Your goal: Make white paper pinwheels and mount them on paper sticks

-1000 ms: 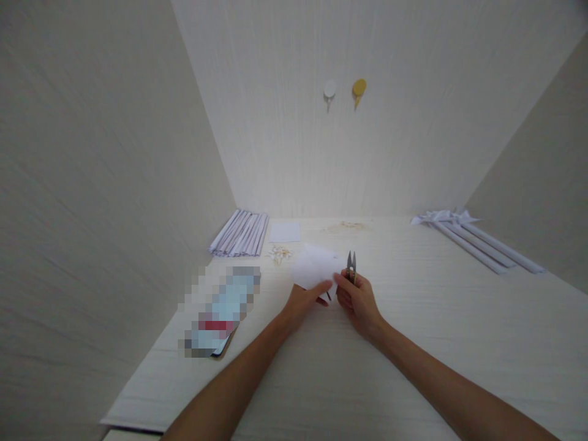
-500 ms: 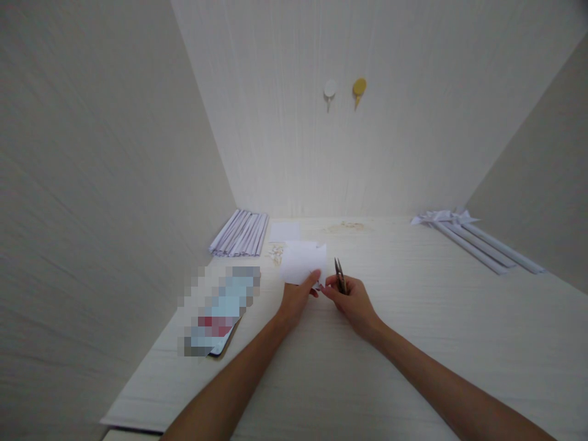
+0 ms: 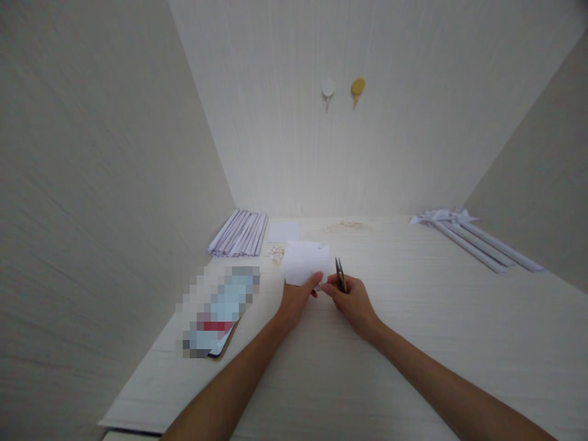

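**Paper + snips, mid-table**

L hand (image 3: 296, 298) pinched white paper sheet (image 3: 304, 262) by its near edge, held just above table (image 3: 413, 343). R hand (image 3: 351, 300) gripped thread snips (image 3: 340, 275), blades up, just beside paper's right edge. Open surface to the right & toward the near edge; paper rolls (image 3: 239, 233) back-left.

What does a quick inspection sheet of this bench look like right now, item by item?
Surface: pale wood-grain table.
Job's things: white paper piece; small snips.
Clutter: folded paper strips back left, rolled paper tubes back right, blurred flat item left, small white sheet, scraps.
Hands: left hand pinches the paper; right hand holds the snips.
Cables: nothing seen.
Surroundings: pale walls, two hooks.
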Motion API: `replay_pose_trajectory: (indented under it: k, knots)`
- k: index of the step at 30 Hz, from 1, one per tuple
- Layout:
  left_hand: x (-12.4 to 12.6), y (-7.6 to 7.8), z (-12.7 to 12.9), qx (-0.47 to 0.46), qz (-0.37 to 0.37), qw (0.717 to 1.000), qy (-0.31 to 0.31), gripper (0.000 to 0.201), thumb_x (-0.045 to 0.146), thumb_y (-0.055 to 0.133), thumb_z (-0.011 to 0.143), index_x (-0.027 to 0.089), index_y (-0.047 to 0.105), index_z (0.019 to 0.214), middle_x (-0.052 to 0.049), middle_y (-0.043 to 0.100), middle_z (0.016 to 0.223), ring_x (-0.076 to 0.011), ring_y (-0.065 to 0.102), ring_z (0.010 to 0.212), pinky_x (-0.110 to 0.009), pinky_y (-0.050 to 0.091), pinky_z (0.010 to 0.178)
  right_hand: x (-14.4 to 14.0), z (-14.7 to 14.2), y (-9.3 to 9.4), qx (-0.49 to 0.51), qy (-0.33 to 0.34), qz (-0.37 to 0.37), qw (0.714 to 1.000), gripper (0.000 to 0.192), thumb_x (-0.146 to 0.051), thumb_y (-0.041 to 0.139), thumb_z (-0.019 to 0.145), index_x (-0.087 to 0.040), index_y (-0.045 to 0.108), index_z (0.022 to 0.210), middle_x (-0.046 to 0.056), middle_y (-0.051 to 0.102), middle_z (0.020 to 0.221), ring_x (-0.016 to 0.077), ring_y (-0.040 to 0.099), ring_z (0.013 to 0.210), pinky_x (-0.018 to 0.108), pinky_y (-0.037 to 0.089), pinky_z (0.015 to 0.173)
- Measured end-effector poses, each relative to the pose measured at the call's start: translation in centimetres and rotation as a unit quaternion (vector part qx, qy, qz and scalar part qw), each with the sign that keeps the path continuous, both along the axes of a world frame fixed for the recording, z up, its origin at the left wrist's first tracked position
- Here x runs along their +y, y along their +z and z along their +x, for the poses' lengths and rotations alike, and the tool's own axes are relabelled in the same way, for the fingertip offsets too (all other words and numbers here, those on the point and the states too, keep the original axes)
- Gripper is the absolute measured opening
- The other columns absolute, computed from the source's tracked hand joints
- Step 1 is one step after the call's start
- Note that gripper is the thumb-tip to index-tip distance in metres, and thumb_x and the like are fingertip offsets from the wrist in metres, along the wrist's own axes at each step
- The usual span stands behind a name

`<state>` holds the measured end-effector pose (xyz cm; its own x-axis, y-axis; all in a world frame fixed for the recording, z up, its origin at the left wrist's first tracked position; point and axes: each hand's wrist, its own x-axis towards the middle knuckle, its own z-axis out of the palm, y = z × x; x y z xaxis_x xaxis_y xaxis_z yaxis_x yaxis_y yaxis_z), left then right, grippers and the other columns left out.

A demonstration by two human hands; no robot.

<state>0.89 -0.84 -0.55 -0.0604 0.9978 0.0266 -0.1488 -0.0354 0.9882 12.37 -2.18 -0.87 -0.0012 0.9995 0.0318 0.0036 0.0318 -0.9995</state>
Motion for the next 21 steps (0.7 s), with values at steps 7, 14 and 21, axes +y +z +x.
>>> replay_pose_trajectory:
  k: [7,14,21]
  knots:
    - [-0.18,0.39,0.10,0.000,0.004,1.000,0.001,0.021,0.033,0.065,0.056,0.015,0.055,0.058,0.002,0.054,0.056,-0.0086,0.047,0.046,-0.021,0.039,0.041,-0.06,0.00,-0.03,0.014,0.009,-0.003,1.000,0.028,-0.041,0.063,0.059,-0.015,0.053,0.060,-0.009,0.030,0.040,0.0040,0.023,0.036,0.020,0.015,0.035]
    - [-0.22,0.45,0.11,-0.003,-0.003,1.000,0.008,0.020,0.033,0.065,0.055,0.016,0.058,0.060,0.001,0.057,0.060,-0.0094,0.049,0.048,-0.021,0.040,0.042,-0.08,-0.07,0.09,0.033,0.009,-0.014,0.999,0.028,-0.041,0.063,0.060,-0.016,0.051,0.061,-0.009,0.033,0.038,0.0044,0.024,0.034,0.020,0.015,0.034]
    - [-0.26,0.50,0.22,-0.018,-0.018,1.000,0.011,0.019,0.031,0.066,0.055,0.015,0.057,0.062,0.000,0.058,0.061,-0.0096,0.050,0.050,-0.020,0.040,0.041,-0.12,-0.05,-0.02,0.028,0.004,-0.005,1.000,0.028,-0.041,0.062,0.061,-0.016,0.051,0.059,-0.009,0.032,0.038,0.0041,0.024,0.034,0.020,0.015,0.034]
